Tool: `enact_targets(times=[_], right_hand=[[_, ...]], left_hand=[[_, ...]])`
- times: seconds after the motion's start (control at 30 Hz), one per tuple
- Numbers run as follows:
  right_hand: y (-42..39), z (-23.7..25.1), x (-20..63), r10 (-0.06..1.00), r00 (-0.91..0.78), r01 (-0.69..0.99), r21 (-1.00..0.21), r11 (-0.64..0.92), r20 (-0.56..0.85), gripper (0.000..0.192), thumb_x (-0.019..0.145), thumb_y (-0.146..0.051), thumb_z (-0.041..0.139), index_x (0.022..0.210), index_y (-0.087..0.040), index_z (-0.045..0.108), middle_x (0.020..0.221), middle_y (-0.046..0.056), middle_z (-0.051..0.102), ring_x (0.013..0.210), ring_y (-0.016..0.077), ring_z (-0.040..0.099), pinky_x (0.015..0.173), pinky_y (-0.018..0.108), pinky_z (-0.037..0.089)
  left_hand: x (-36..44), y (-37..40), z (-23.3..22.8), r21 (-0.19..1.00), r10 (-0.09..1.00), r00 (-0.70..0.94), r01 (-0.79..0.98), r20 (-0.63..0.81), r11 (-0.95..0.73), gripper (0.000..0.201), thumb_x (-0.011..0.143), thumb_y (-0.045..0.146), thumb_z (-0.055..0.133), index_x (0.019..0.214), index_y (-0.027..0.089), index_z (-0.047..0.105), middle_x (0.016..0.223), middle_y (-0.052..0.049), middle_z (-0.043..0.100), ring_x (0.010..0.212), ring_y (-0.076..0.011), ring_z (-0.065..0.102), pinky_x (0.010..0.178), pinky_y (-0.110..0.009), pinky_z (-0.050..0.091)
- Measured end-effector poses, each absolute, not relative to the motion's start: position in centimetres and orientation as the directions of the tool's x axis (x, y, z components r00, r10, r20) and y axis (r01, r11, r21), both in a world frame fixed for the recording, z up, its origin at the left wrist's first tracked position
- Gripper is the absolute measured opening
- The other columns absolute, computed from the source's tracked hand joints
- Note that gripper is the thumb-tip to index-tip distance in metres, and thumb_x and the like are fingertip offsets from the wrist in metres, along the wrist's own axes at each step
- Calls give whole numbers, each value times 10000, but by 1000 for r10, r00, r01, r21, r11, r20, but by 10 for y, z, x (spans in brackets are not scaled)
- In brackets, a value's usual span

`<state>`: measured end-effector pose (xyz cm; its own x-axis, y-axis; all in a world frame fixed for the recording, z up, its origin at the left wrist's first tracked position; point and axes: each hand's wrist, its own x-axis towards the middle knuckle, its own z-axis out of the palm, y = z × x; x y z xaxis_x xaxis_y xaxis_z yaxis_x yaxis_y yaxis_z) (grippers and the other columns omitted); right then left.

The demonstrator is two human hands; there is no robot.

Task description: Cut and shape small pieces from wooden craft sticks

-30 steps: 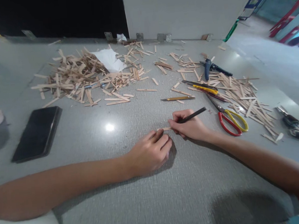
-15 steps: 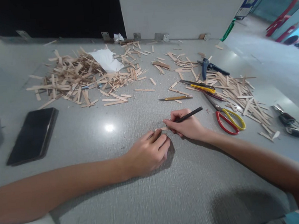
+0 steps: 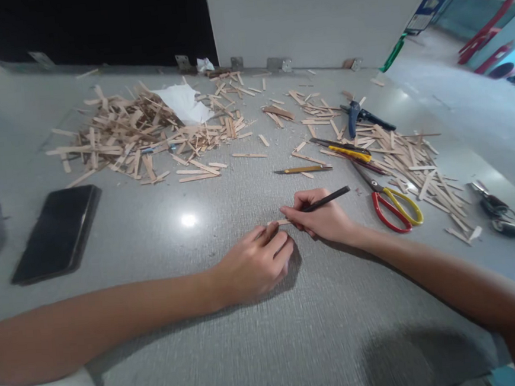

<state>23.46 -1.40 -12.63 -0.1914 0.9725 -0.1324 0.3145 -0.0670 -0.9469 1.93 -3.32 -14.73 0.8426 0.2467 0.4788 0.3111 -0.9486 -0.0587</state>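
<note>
Both hands meet at a small wooden stick (image 3: 281,222) lying flat on the grey table (image 3: 268,335). Left hand (image 3: 254,264) pins it with fingertips; right hand (image 3: 324,218) pinches a dark pen (image 3: 327,199), tip seemingly on the stick. Red-yellow scissors (image 3: 392,206) sit just right of it.

1. Worktop (image 3: 260,335): grey, textured, with a glare spot.
2. Pile of wooden sticks (image 3: 132,134), far left; white paper (image 3: 183,103) lying against it.
3. Black phone (image 3: 58,231), left edge.
4. Scattered sticks (image 3: 411,163), right.
5. Red-and-yellow scissors (image 3: 392,203).
6. Yellow cutter (image 3: 345,149).
7. Blue-handled tool (image 3: 358,115).
</note>
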Motion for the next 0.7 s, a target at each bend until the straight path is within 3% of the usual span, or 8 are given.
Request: enact_targets(times=[0.7], right_hand=[[-14, -126, 234, 973, -183, 299, -951, -83, -143, 560, 840, -594, 838, 577, -225, 509, 451, -46, 551, 309, 59, 410, 297, 184, 258]], left_hand=[[18, -34, -148, -52, 261, 854, 317, 450, -947, 232, 1029, 131, 508, 1061, 65, 728, 1003, -146, 747, 1068, -314, 730, 879, -391, 578]])
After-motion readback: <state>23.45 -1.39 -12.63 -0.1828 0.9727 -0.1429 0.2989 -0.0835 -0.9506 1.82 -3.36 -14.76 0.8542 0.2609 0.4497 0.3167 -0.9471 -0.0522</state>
